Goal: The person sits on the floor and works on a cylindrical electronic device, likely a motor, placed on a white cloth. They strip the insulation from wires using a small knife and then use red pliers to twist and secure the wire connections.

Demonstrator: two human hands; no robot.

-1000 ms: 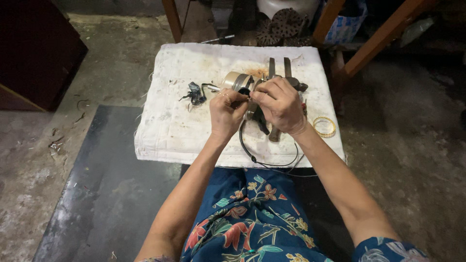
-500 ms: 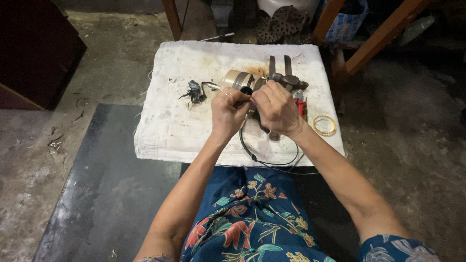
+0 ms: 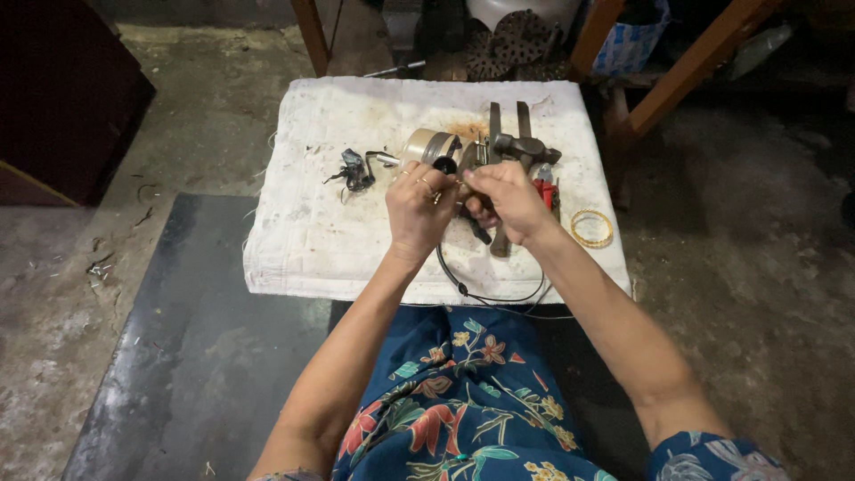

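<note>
Left hand point(image 3: 419, 207) and right hand point(image 3: 509, 199) pinch together on a small dark part, seemingly, over the white cloth-covered counter point(image 3: 303, 240); a slip could drop it among the metal tools point(image 3: 508, 147).

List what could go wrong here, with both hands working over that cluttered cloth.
1. The black cable loops off the near edge of the white cloth toward the lap; a snag might drag parts along.
2. The gold ring lies near the cloth's right edge and might get knocked off.
3. The left hand and right hand are pressed close together, so a slip could pinch fingers.
</note>
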